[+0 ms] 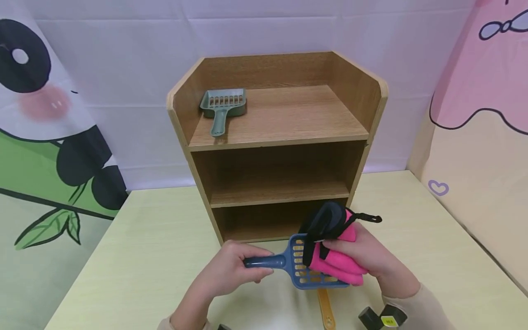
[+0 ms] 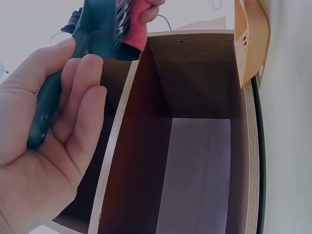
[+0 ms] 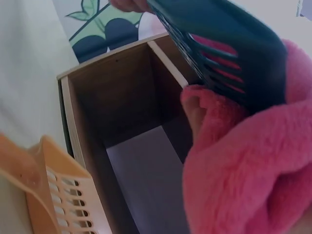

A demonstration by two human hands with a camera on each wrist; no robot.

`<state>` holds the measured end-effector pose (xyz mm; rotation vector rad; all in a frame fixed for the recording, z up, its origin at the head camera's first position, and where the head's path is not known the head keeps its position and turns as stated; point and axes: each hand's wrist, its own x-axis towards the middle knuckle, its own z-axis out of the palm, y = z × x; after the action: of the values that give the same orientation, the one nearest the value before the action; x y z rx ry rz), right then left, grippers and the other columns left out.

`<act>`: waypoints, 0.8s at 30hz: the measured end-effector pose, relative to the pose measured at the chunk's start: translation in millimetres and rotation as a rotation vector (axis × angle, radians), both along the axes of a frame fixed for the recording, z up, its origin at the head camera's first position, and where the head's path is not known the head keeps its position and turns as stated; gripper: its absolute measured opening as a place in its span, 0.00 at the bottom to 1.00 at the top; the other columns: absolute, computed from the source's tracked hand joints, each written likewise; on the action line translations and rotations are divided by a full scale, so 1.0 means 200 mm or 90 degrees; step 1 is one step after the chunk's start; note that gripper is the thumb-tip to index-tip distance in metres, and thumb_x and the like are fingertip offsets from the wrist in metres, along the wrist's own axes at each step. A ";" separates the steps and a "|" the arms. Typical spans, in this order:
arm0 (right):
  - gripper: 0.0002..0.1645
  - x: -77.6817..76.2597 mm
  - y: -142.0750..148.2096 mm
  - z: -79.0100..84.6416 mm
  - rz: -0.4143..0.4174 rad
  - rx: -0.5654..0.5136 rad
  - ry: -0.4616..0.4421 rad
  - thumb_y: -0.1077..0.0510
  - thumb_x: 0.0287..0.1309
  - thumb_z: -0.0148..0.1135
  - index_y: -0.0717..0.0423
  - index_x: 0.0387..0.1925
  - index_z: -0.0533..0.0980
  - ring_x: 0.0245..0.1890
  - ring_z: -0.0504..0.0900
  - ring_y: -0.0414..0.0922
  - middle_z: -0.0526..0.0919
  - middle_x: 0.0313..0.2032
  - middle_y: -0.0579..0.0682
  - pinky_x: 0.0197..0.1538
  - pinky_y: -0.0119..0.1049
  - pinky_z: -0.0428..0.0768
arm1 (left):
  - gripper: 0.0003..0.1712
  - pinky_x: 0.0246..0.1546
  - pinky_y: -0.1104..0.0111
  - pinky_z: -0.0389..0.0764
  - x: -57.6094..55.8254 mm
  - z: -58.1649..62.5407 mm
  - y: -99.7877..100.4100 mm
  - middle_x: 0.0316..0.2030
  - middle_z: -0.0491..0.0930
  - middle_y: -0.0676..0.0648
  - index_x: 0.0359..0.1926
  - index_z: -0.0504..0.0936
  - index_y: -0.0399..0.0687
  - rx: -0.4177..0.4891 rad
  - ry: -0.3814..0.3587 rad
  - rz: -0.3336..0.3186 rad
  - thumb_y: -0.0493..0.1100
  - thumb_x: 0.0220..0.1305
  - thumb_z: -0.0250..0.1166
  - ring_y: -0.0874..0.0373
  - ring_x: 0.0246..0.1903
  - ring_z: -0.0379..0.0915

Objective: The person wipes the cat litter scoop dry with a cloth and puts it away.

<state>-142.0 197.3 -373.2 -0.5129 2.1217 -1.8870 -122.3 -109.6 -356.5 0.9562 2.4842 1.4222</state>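
Note:
My left hand [image 1: 231, 270] grips a blue litter scoop [image 1: 288, 263] by its handle, fingers curled round it in the left wrist view. The slotted basket points right, held in front of the shelf. In my right hand [image 1: 367, 252] is a bunched pink plush cloth [image 1: 338, 262] with black trim and a black loop. It lies against the scoop's basket and covers part of the slots. From the right wrist, pink folds [image 3: 243, 165] show on both sides of the basket. Below them an orange litter scoop [image 1: 326, 309] rests on the table, its basket mostly hidden in the head view.
A wooden shelf unit [image 1: 280, 143] stands on the pale table [image 1: 165, 256] against a cloth backdrop. On its top board, at the left, sits a grey-green litter scoop [image 1: 220, 114]. Two lower compartments face me. The orange scoop stands close by the shelf's front edge.

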 end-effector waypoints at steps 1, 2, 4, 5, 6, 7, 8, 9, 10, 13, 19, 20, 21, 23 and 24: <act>0.21 0.00 0.00 0.00 -0.007 0.038 -0.008 0.56 0.57 0.62 0.56 0.51 0.70 0.39 0.82 0.50 0.82 0.41 0.53 0.42 0.41 0.78 | 0.13 0.18 0.75 0.70 0.00 0.00 0.00 0.19 0.81 0.53 0.40 0.86 0.49 -0.007 -0.009 -0.001 0.49 0.56 0.69 0.68 0.18 0.72; 0.23 0.00 -0.01 0.00 -0.011 0.071 -0.017 0.54 0.56 0.64 0.59 0.51 0.70 0.39 0.82 0.50 0.82 0.41 0.54 0.42 0.42 0.77 | 0.13 0.18 0.75 0.70 0.00 0.01 0.00 0.20 0.81 0.53 0.40 0.86 0.49 -0.013 -0.019 -0.001 0.49 0.56 0.69 0.68 0.18 0.71; 0.24 0.01 -0.01 0.00 -0.011 0.128 -0.028 0.52 0.55 0.65 0.61 0.50 0.72 0.37 0.82 0.50 0.83 0.38 0.55 0.41 0.42 0.76 | 0.12 0.18 0.75 0.69 0.00 0.01 0.00 0.21 0.82 0.53 0.40 0.86 0.50 -0.026 -0.039 -0.001 0.48 0.55 0.70 0.68 0.18 0.72; 0.24 0.02 -0.02 0.00 -0.005 0.152 -0.021 0.51 0.56 0.64 0.61 0.49 0.73 0.35 0.82 0.49 0.83 0.37 0.55 0.41 0.41 0.75 | 0.12 0.18 0.75 0.69 0.00 0.01 0.00 0.21 0.82 0.53 0.40 0.86 0.51 -0.032 -0.049 0.000 0.48 0.55 0.70 0.68 0.18 0.72; 0.23 0.02 -0.02 0.00 0.002 0.177 -0.002 0.50 0.56 0.64 0.61 0.48 0.74 0.35 0.82 0.47 0.84 0.36 0.53 0.41 0.40 0.74 | 0.11 0.18 0.75 0.69 0.00 0.01 0.00 0.21 0.82 0.53 0.39 0.86 0.51 -0.037 -0.056 -0.001 0.48 0.55 0.70 0.68 0.17 0.72; 0.22 0.02 -0.02 -0.01 0.015 0.187 0.030 0.51 0.56 0.64 0.59 0.48 0.74 0.36 0.82 0.46 0.84 0.36 0.52 0.42 0.39 0.74 | 0.11 0.18 0.75 0.68 0.00 0.01 0.00 0.21 0.82 0.53 0.39 0.87 0.51 -0.040 -0.063 -0.003 0.47 0.54 0.71 0.68 0.17 0.72; 0.20 0.02 -0.02 -0.01 0.030 0.188 0.071 0.52 0.57 0.64 0.58 0.48 0.75 0.36 0.82 0.44 0.84 0.36 0.51 0.42 0.39 0.75 | 0.11 0.17 0.75 0.68 0.00 0.01 0.00 0.21 0.82 0.53 0.39 0.87 0.51 -0.042 -0.066 -0.007 0.46 0.54 0.71 0.68 0.17 0.72; 0.18 0.02 -0.03 -0.02 0.044 0.186 0.117 0.53 0.57 0.64 0.56 0.48 0.75 0.37 0.81 0.43 0.83 0.37 0.50 0.42 0.38 0.75 | 0.10 0.17 0.76 0.68 0.00 0.01 0.00 0.21 0.82 0.53 0.38 0.87 0.51 -0.044 -0.071 -0.011 0.46 0.54 0.71 0.68 0.17 0.72; 0.17 0.02 -0.04 -0.02 0.057 0.182 0.165 0.55 0.57 0.64 0.54 0.48 0.75 0.38 0.80 0.42 0.83 0.37 0.49 0.43 0.37 0.75 | 0.09 0.17 0.76 0.68 0.00 0.01 0.00 0.21 0.82 0.53 0.37 0.87 0.50 -0.047 -0.075 -0.015 0.45 0.54 0.71 0.68 0.17 0.71; 0.14 0.02 -0.06 -0.04 0.085 0.171 0.266 0.56 0.57 0.64 0.48 0.46 0.77 0.37 0.79 0.39 0.82 0.37 0.46 0.42 0.33 0.76 | 0.09 0.18 0.76 0.69 0.00 0.01 0.00 0.20 0.82 0.53 0.36 0.87 0.51 -0.059 -0.090 -0.027 0.45 0.53 0.71 0.68 0.17 0.70; 0.10 0.03 -0.12 -0.07 0.148 0.169 0.301 0.52 0.58 0.63 0.44 0.42 0.77 0.34 0.79 0.36 0.83 0.33 0.42 0.40 0.31 0.78 | 0.09 0.21 0.75 0.73 0.01 -0.01 0.03 0.20 0.81 0.57 0.37 0.88 0.52 -0.085 -0.113 -0.056 0.44 0.53 0.72 0.70 0.18 0.71; 0.10 0.03 -0.12 -0.08 0.157 0.169 0.297 0.51 0.59 0.63 0.44 0.42 0.77 0.34 0.79 0.35 0.83 0.32 0.42 0.40 0.31 0.79 | 0.09 0.22 0.75 0.74 0.01 -0.01 0.03 0.20 0.81 0.57 0.37 0.88 0.52 -0.086 -0.111 -0.061 0.44 0.53 0.72 0.70 0.19 0.71; 0.10 0.03 -0.13 -0.08 0.163 0.170 0.290 0.50 0.59 0.63 0.43 0.43 0.77 0.34 0.79 0.35 0.83 0.32 0.42 0.40 0.31 0.79 | 0.09 0.23 0.75 0.75 0.01 -0.01 0.04 0.22 0.82 0.57 0.37 0.88 0.52 -0.087 -0.106 -0.064 0.44 0.52 0.72 0.70 0.19 0.71; 0.09 0.04 -0.13 -0.07 0.163 0.184 0.301 0.50 0.59 0.63 0.42 0.42 0.77 0.32 0.79 0.34 0.83 0.31 0.40 0.39 0.31 0.79 | 0.10 0.23 0.75 0.76 0.01 -0.02 0.04 0.26 0.84 0.56 0.38 0.88 0.52 -0.088 -0.097 -0.065 0.44 0.52 0.72 0.71 0.20 0.72; 0.09 0.04 -0.13 -0.07 0.160 0.192 0.307 0.50 0.59 0.63 0.42 0.41 0.76 0.32 0.78 0.34 0.83 0.31 0.40 0.38 0.30 0.79 | 0.10 0.23 0.75 0.76 0.01 -0.01 0.04 0.28 0.85 0.56 0.38 0.88 0.52 -0.090 -0.091 -0.064 0.45 0.53 0.72 0.71 0.21 0.72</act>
<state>-134.7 172.0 -387.0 -1.1924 2.4263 -1.3705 -120.9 -101.6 -359.0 0.9049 2.3619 1.2217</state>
